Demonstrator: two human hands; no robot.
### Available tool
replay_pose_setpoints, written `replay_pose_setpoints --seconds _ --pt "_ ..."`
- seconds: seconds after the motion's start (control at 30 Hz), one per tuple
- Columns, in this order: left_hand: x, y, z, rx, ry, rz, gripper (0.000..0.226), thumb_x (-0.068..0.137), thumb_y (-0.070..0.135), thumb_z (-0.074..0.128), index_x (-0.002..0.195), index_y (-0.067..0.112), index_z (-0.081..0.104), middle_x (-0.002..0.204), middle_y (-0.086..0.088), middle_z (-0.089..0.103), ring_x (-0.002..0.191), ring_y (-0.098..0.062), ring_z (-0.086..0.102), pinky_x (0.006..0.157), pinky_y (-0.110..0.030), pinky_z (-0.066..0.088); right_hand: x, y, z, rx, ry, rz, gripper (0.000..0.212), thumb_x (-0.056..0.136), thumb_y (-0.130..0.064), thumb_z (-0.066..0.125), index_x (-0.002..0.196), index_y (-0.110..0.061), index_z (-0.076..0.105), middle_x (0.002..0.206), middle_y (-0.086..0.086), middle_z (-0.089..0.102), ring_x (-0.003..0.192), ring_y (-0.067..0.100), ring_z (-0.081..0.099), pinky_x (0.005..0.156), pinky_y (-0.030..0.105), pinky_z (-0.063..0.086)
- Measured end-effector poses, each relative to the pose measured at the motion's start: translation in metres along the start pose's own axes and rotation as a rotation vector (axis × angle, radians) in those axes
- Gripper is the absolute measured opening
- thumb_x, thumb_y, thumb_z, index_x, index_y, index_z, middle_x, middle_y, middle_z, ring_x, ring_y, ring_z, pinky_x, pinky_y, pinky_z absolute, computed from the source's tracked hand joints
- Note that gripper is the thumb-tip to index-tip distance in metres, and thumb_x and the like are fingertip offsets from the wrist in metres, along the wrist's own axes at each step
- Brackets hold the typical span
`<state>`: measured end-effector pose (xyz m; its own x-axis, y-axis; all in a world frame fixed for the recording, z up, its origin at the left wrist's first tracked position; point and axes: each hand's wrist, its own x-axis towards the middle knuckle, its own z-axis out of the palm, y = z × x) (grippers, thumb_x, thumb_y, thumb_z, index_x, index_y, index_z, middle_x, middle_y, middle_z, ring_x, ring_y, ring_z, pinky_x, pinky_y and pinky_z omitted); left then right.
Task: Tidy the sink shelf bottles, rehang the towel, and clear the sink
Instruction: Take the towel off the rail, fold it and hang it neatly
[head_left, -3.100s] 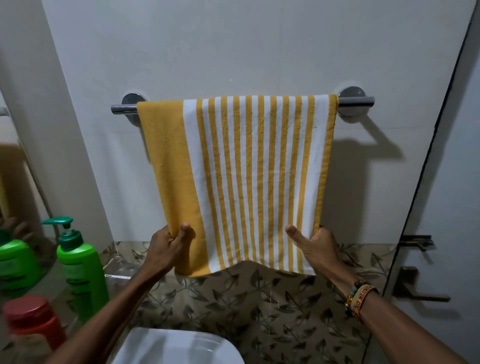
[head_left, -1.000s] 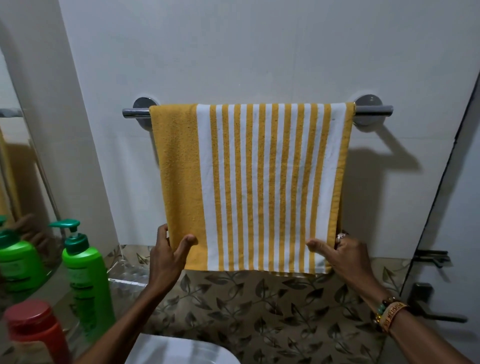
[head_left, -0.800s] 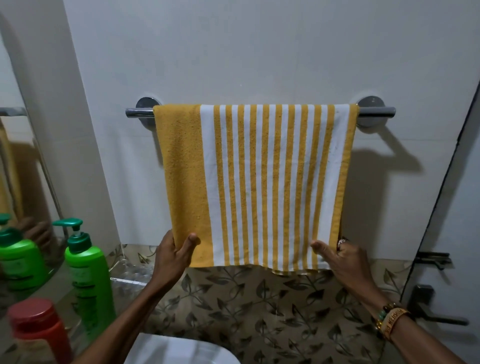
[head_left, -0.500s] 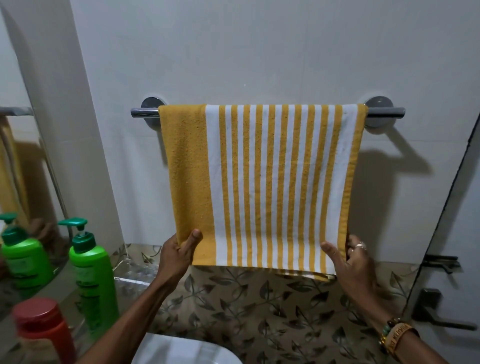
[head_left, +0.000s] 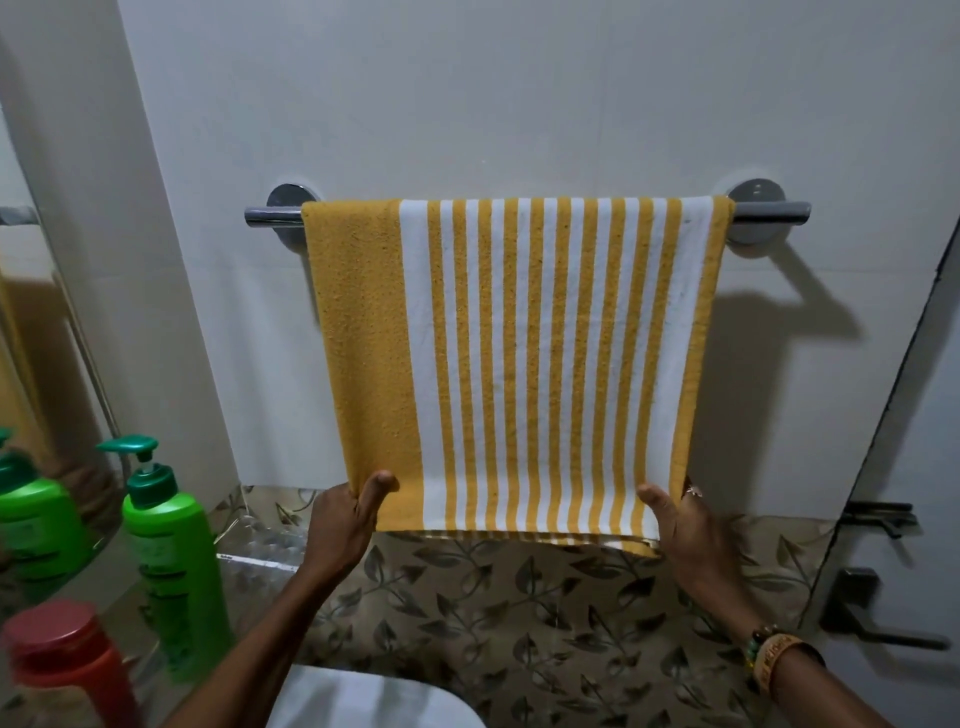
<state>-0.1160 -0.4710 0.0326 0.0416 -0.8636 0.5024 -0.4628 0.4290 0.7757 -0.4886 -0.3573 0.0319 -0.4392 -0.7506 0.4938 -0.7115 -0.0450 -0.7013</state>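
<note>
The striped towel (head_left: 519, 364) was draped over the wall rail (head_left: 769, 212), hanging flat. Its lower left corner was pinched by the left hand (head_left: 343, 525) and its lower right corner by the right hand (head_left: 685, 530), thumbs in front. The cloth was judged soft, light and limp, best gripped at the bottom corners.

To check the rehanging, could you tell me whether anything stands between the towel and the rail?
Nothing visible does: the towel is draped straight over the rail, and the left hand and right hand pinch its bottom corners directly.
</note>
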Motion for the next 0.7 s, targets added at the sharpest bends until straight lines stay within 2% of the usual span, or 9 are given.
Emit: replay_pose_setpoints --seconds 0.17,0.23,0.3,0.33,0.4,0.5,0.57,0.63,0.7 --pt "0.005 -0.004 0.000 0.140 -0.003 0.077 0.073 0.067 0.099 0.013 0.061 0.046 0.063 0.043 -0.003 0.057 0.042 -0.015 0.059 0.053 -0.039 0.053 0.005 0.006 0.003 -0.092 -0.005 -0.017 0.064 0.090 -0.063 0.037 0.084 -0.005 0.063 0.066 0.004 0.063 0.055 0.020 0.061 0.049 0.039 0.053" --pt "0.005 -0.005 -0.001 0.179 -0.009 0.071 0.082 0.068 0.099 0.012 0.060 0.038 0.066 0.043 -0.007 0.057 0.041 -0.020 0.058 0.054 -0.043 0.055 0.007 0.007 0.005 -0.120 0.007 -0.040 0.068 0.088 -0.067 0.032 0.074 -0.007 0.062 0.058 -0.002 0.058 0.049 0.014 0.056 0.041 0.029 0.041" --pt "0.006 -0.004 -0.002 0.263 -0.032 0.051 0.103 0.066 0.100 0.009 0.054 0.017 0.069 0.042 -0.010 0.056 0.040 -0.022 0.057 0.053 -0.042 0.054 0.007 0.006 0.005 -0.131 0.014 -0.044 0.070 0.087 -0.068 0.028 0.065 -0.009 0.057 0.053 -0.002 0.054 0.046 0.013 0.051 0.041 0.026 0.032" --pt "0.007 -0.002 -0.004 0.325 -0.054 0.048 0.111 0.065 0.100 0.007 0.054 0.009 0.068 0.042 -0.011 0.056 0.040 -0.023 0.056 0.053 -0.042 0.053 0.007 0.005 0.005 -0.131 0.004 -0.040 0.070 0.086 -0.069 0.027 0.061 -0.009 0.054 0.051 0.000 0.052 0.045 0.015 0.050 0.042 0.026 0.030" --pt "0.008 0.000 -0.008 0.394 -0.076 0.048 0.113 0.062 0.101 0.004 0.053 0.008 0.067 0.042 -0.009 0.054 0.041 -0.021 0.054 0.051 -0.038 0.051 0.006 0.005 0.003 -0.107 -0.035 -0.025 0.074 0.086 -0.069 0.029 0.060 -0.005 0.056 0.052 0.008 0.055 0.047 0.024 0.053 0.043 0.029 0.035" --pt "0.002 0.003 -0.014 0.260 -0.127 0.003 0.099 0.063 0.101 0.008 0.062 0.022 0.069 0.046 0.000 0.057 0.044 -0.014 0.057 0.051 -0.028 0.046 0.007 0.003 0.000 0.019 -0.116 0.031 0.064 0.090 -0.061 0.047 0.082 -0.001 0.066 0.072 0.015 0.068 0.065 0.031 0.067 0.057 0.041 0.054" --pt "-0.002 0.004 -0.019 0.132 -0.177 -0.010 0.079 0.073 0.092 0.027 0.078 0.024 0.068 0.062 0.004 0.065 0.057 -0.011 0.063 0.055 -0.026 0.046 0.006 0.002 -0.005 0.107 -0.185 0.065 0.045 0.086 -0.058 0.058 0.094 -0.014 0.066 0.085 0.000 0.073 0.073 0.016 0.071 0.061 0.035 0.060" --pt "-0.004 0.001 -0.025 -0.015 -0.229 -0.051 0.052 0.081 0.071 0.052 0.094 0.023 0.065 0.083 0.007 0.070 0.077 -0.011 0.066 0.063 -0.025 0.049 0.004 0.003 -0.011 0.178 -0.226 0.084 0.030 0.086 -0.051 0.066 0.102 -0.025 0.062 0.095 -0.011 0.072 0.081 0.004 0.070 0.064 0.025 0.058" --pt "-0.003 -0.003 -0.029 -0.110 -0.225 -0.109 0.025 0.088 0.044 0.070 0.095 0.020 0.067 0.085 0.004 0.074 0.082 -0.013 0.069 0.064 -0.023 0.050 0.001 0.007 -0.014 0.220 -0.218 0.104 0.022 0.089 -0.042 0.070 0.104 -0.027 0.062 0.092 -0.010 0.074 0.080 0.004 0.071 0.068 0.028 0.060"
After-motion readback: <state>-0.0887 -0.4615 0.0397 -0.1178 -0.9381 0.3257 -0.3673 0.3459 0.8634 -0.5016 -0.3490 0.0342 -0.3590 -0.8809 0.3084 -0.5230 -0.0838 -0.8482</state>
